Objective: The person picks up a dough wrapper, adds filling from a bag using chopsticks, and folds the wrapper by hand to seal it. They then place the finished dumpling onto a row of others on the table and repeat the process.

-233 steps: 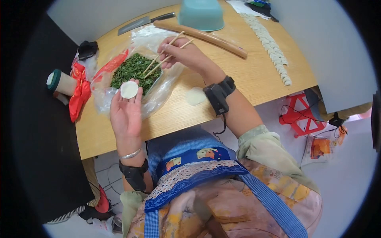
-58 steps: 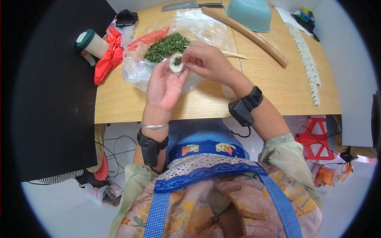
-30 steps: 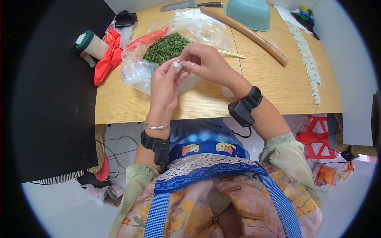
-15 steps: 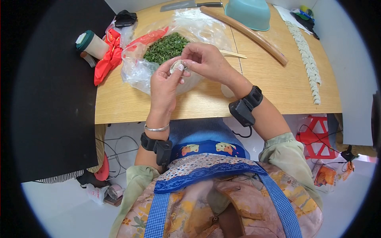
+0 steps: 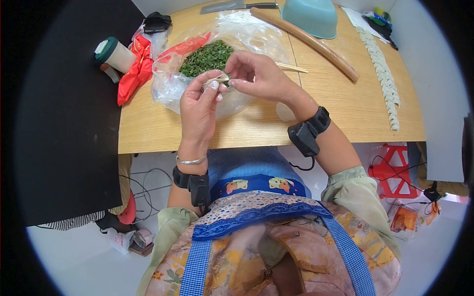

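Dumpling (image 5: 217, 79) pinched between my left hand (image 5: 197, 106) and right hand (image 5: 256, 76) — both closed on it — above the bag of chopped greens (image 5: 205, 56) on the table (image 5: 321, 108).

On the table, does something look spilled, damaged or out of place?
Nothing stands out. Both hands, left and right, pinch a dumpling over the bag of chopped greens. Finished dumplings lie in a tidy row; the chopsticks rest on the table.
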Tool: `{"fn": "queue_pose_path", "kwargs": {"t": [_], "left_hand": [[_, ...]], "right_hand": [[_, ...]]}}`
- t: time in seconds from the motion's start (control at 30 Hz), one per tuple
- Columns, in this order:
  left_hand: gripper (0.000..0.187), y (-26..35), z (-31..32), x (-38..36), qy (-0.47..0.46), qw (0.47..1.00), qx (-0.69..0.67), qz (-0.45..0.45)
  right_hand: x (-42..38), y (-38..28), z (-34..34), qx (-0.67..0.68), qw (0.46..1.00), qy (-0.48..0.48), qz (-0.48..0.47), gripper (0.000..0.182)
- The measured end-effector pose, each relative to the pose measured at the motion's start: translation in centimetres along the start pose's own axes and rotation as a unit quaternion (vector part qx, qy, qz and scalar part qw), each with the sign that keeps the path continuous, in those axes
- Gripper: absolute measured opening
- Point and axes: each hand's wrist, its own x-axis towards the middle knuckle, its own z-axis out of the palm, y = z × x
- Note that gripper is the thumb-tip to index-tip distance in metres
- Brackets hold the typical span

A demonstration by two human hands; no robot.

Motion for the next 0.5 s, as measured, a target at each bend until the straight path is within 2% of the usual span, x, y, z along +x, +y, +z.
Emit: {"fn": "queue_pose_path", "kwargs": {"t": [0.33, 0.5], "left_hand": [[0.023, -0.25, -0.28, 0.14, 0.009, 0.999, -0.043, -0.003], [0.022, -0.26, -0.24, 0.12, 0.014, 0.999, -0.044, -0.004]], "right_hand": [[0.03, 0.15, 0.25, 0.001, 1.0, -0.008, 0.011, 0.011], [0.02, 0.37, 0.43, -0.012, 1.0, -0.007, -0.018, 0.009]]}}
